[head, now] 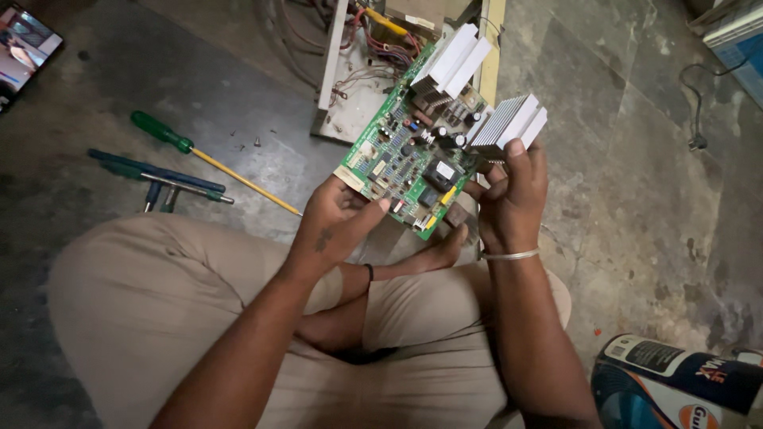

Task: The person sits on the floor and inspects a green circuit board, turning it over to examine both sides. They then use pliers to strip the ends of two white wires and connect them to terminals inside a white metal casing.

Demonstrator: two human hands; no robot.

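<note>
I hold a green circuit board (405, 163) up in front of me with both hands. It carries many small components and two ribbed silver heat sinks (509, 123) at its far end. My left hand (338, 218) grips the board's near left corner, thumb laid across its edge. My right hand (513, 195) holds the right edge just under one heat sink, thumb resting against the fins. I sit cross-legged on the floor in tan trousers (159, 310), and my bare foot (437, 250) shows below the board.
An opened metal chassis (358, 79) with loose wiring lies beyond the board. A green-handled screwdriver (199, 151) and blue-handled tools (159, 179) lie on the stone floor at left, with tiny screws nearby. A phone (24, 44) sits top left. A printed can (675, 381) lies bottom right.
</note>
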